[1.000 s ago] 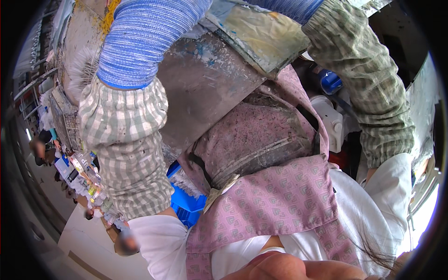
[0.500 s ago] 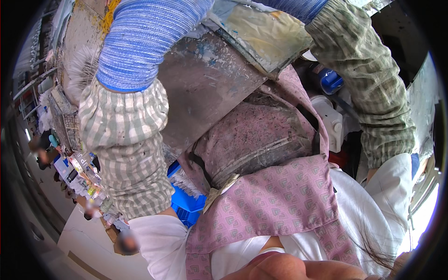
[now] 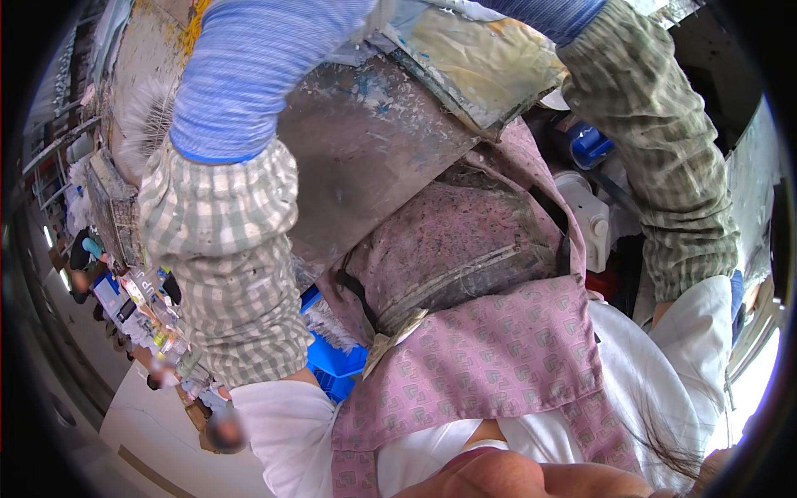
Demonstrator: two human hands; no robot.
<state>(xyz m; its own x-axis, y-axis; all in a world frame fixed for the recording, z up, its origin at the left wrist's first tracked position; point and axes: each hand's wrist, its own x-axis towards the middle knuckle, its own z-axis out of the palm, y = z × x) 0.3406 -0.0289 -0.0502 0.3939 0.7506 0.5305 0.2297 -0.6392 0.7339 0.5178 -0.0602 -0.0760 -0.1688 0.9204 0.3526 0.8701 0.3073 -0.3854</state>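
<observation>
My left hand (image 3: 257, 79), in a blue knit glove, reaches over the worktop from the left. My right hand (image 3: 544, 15), in a darker blue glove, enters at the top edge. Both are cut off by the picture's upper edge, so the fingers and anything in them are hidden. Between the arms lies a grey metal sheet (image 3: 365, 158) spotted with white and blue flecks. Beyond it sits a flat, framed board (image 3: 490, 62) with a wrinkled yellowish covering, nearest to my right hand. Checked oversleeves (image 3: 224, 266) cover both forearms.
White bristles (image 3: 149, 124) stick out left of my left glove. A blue crate (image 3: 336, 357) stands below my left arm. Beside my right arm are a blue cylindrical part (image 3: 589, 148) and a white plastic container (image 3: 585, 216). People and a cluttered table (image 3: 137, 311) show far left.
My left glove has shifted slightly left and looks smeared by motion. My right glove and sleeve have moved a little to the right. The framed board appears slightly farther right.
</observation>
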